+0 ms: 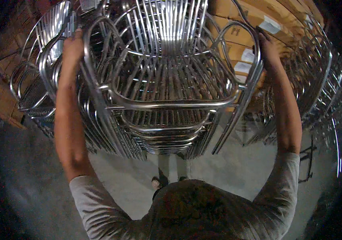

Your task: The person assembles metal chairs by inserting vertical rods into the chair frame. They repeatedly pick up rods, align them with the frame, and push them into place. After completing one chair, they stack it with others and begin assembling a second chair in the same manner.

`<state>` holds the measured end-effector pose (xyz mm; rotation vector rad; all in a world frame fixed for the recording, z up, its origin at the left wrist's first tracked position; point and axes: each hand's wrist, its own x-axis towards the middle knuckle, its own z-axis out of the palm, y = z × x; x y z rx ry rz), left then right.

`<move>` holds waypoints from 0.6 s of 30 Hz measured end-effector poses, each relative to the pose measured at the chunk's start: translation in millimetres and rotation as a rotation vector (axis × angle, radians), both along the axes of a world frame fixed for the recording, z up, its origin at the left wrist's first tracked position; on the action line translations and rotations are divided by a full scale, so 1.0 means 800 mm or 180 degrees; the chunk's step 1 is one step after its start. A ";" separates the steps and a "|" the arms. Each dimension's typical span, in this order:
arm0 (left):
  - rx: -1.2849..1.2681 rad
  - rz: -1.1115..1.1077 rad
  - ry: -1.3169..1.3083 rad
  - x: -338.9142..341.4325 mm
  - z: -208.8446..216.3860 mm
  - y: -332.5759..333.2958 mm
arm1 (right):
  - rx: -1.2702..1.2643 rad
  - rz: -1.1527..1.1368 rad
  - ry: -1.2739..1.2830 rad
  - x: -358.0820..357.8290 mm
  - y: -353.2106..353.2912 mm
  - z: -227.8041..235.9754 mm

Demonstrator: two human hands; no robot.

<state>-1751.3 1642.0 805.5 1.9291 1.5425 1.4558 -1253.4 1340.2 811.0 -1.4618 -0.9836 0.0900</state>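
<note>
A shiny metal armchair [175, 105] with a slatted seat and back is at the top of a stack of like chairs [165, 140] in front of me. My left hand [73, 47] is closed round the outer side of its left armrest, thumb upward. On the opposite side, my right hand [268, 47] grips the right armrest, its fingers partly hidden behind the tube. Both arms reach forward, one along each side of the stack. Whether the top chair is lifted off the one beneath, I cannot tell.
More stacked metal chairs stand close on the left [39, 90] and on the right [311, 86]. Brown cardboard boxes [239, 38] with white labels are piled behind. Grey concrete floor [117, 174] lies beneath, and a dark thin frame [308, 160] is at the right.
</note>
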 end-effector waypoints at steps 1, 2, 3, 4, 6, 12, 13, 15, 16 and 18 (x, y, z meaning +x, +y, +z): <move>-0.0029 -0.0170 -0.0007 0.005 -0.002 -0.006 | 0.0054 0.0003 -0.0047 0.015 -0.003 -0.011; 0.0033 -0.0283 -0.0202 0.004 -0.001 -0.011 | 0.0221 0.0125 -0.0254 0.025 0.001 -0.028; -0.0072 -0.0210 -0.0628 0.010 -0.009 -0.013 | 0.0135 -0.0046 -0.0203 0.032 0.002 -0.051; -0.0253 -0.0622 -0.0617 0.006 -0.018 -0.017 | -0.0421 -0.0490 -0.0579 0.042 0.010 -0.065; 0.0004 -0.0386 0.0158 0.013 -0.041 -0.015 | -0.0118 -0.0942 -0.1115 0.043 0.012 -0.094; 0.0349 -0.0432 0.0000 -0.003 -0.061 0.018 | -0.0295 -0.0415 -0.0489 0.013 0.000 -0.058; 0.0539 -0.0496 0.0166 -0.003 -0.072 0.018 | -0.0226 -0.0457 -0.0624 0.003 0.003 -0.058; 0.0442 -0.0397 0.0302 -0.012 -0.102 0.015 | -0.0333 -0.0435 -0.1144 -0.018 0.009 -0.069; 0.0160 -0.0171 0.0211 -0.016 -0.115 0.013 | -0.0355 -0.0471 -0.1443 -0.023 0.018 -0.071; -0.0049 -0.0220 -0.0103 -0.024 -0.133 0.009 | -0.0277 -0.0398 -0.1219 -0.026 0.015 -0.087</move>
